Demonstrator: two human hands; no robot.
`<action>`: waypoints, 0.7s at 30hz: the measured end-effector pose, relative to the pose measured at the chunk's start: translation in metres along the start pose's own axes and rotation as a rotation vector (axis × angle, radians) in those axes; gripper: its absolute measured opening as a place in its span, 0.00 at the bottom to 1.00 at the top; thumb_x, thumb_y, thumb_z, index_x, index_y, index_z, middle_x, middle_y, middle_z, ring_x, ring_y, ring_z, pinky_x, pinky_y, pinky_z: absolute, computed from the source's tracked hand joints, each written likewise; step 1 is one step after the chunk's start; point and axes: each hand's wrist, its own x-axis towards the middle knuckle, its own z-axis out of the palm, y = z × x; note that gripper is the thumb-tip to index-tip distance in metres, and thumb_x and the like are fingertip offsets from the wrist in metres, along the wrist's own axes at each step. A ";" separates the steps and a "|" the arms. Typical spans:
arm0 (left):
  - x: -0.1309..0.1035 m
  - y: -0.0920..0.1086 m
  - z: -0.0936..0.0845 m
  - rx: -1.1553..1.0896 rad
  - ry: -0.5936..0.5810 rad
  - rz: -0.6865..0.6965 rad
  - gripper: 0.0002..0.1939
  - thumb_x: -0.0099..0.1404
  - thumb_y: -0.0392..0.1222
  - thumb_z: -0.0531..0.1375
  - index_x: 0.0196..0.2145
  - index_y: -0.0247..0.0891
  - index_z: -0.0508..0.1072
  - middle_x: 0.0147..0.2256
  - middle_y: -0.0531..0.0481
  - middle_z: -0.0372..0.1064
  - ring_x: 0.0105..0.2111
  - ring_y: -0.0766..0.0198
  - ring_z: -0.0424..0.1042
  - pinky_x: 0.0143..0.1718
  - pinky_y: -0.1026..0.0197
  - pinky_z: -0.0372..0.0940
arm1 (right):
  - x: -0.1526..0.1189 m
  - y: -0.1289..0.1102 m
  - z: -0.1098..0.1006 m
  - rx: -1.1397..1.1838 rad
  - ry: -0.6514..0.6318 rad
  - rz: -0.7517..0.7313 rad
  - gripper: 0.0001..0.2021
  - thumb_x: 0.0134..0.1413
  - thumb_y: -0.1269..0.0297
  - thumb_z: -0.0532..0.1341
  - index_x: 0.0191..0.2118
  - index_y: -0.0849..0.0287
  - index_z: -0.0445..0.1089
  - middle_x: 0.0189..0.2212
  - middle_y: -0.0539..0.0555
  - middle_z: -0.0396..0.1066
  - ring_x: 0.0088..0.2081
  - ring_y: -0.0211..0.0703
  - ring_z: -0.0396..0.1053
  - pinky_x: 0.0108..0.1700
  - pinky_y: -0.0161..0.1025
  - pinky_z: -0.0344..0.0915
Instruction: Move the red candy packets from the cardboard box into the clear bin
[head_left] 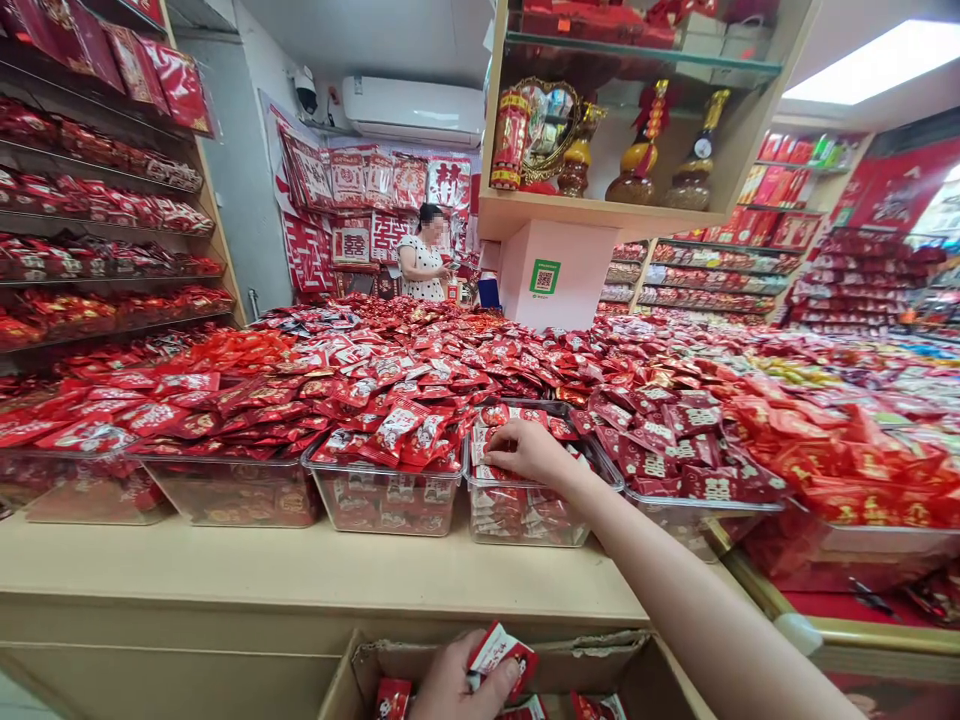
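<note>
My left hand [457,682] is closed on a small red and white packet [504,650], thumb across its front, over an open cardboard box [622,668]. More red packets [393,699] lie inside that box. Forward on the counter, my right hand [529,450] reaches into a clear plastic bin [545,530] of red and white packets. Its fingers are bent and pinched at a packet [480,452] on the left side of the bin; the fingertips partly hide what they grip.
Clear bins heaped with red packets [397,425], maroon packets [675,440] and orange-red packets [862,440] line the counter [247,565]. A pillar [559,270] carries a glass-shelved cabinet [600,205]. Packed shelves [97,215] stand left. A person [424,255] stands behind.
</note>
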 end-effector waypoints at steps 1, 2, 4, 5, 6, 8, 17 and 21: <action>0.000 0.001 0.000 -0.001 0.010 0.001 0.18 0.55 0.52 0.52 0.30 0.34 0.70 0.27 0.49 0.70 0.27 0.62 0.65 0.28 0.67 0.59 | 0.000 0.000 0.000 0.010 -0.015 0.010 0.06 0.42 0.63 0.59 0.26 0.58 0.71 0.24 0.49 0.71 0.26 0.36 0.66 0.30 0.31 0.58; -0.001 0.002 0.000 0.001 0.026 0.003 0.18 0.55 0.53 0.52 0.30 0.34 0.70 0.27 0.49 0.70 0.27 0.62 0.65 0.28 0.67 0.59 | 0.000 0.001 0.001 0.018 -0.022 0.021 0.06 0.42 0.63 0.59 0.27 0.58 0.71 0.24 0.50 0.72 0.26 0.37 0.66 0.30 0.31 0.58; -0.001 0.003 0.000 0.001 0.035 0.011 0.18 0.55 0.53 0.52 0.30 0.34 0.70 0.27 0.49 0.70 0.28 0.62 0.65 0.29 0.67 0.59 | 0.000 0.001 0.001 0.021 -0.022 0.035 0.07 0.43 0.62 0.59 0.27 0.59 0.71 0.25 0.50 0.72 0.26 0.37 0.66 0.30 0.31 0.58; -0.001 0.004 -0.001 -0.003 0.019 0.020 0.18 0.56 0.52 0.51 0.30 0.34 0.70 0.27 0.49 0.70 0.28 0.62 0.65 0.30 0.67 0.59 | 0.000 0.000 0.002 0.018 -0.016 0.030 0.07 0.43 0.62 0.59 0.27 0.59 0.71 0.25 0.50 0.72 0.26 0.37 0.66 0.29 0.31 0.58; -0.001 0.004 -0.001 -0.007 -0.002 0.031 0.18 0.56 0.52 0.51 0.30 0.34 0.70 0.27 0.50 0.70 0.29 0.62 0.65 0.30 0.67 0.59 | -0.001 0.000 0.002 0.013 -0.006 0.024 0.07 0.44 0.62 0.58 0.26 0.59 0.71 0.24 0.50 0.72 0.26 0.37 0.66 0.29 0.31 0.58; -0.001 0.003 -0.002 -0.010 -0.025 0.055 0.18 0.57 0.52 0.50 0.29 0.35 0.70 0.27 0.51 0.69 0.28 0.63 0.64 0.30 0.68 0.59 | -0.002 0.000 0.002 0.001 0.026 0.014 0.07 0.45 0.62 0.57 0.26 0.59 0.71 0.24 0.50 0.71 0.26 0.37 0.65 0.29 0.31 0.57; -0.001 0.005 -0.005 -0.059 -0.022 0.047 0.20 0.59 0.53 0.48 0.26 0.33 0.68 0.24 0.52 0.66 0.27 0.63 0.62 0.30 0.67 0.58 | -0.003 -0.015 -0.015 0.006 0.324 -0.007 0.09 0.51 0.64 0.52 0.29 0.60 0.68 0.27 0.54 0.68 0.31 0.38 0.63 0.34 0.33 0.58; -0.003 0.009 -0.007 -0.108 -0.039 0.065 0.19 0.58 0.53 0.49 0.28 0.33 0.69 0.26 0.51 0.67 0.28 0.62 0.62 0.31 0.66 0.58 | -0.063 -0.057 -0.004 0.123 0.329 -0.188 0.07 0.51 0.65 0.51 0.29 0.57 0.66 0.25 0.53 0.66 0.30 0.39 0.62 0.34 0.35 0.59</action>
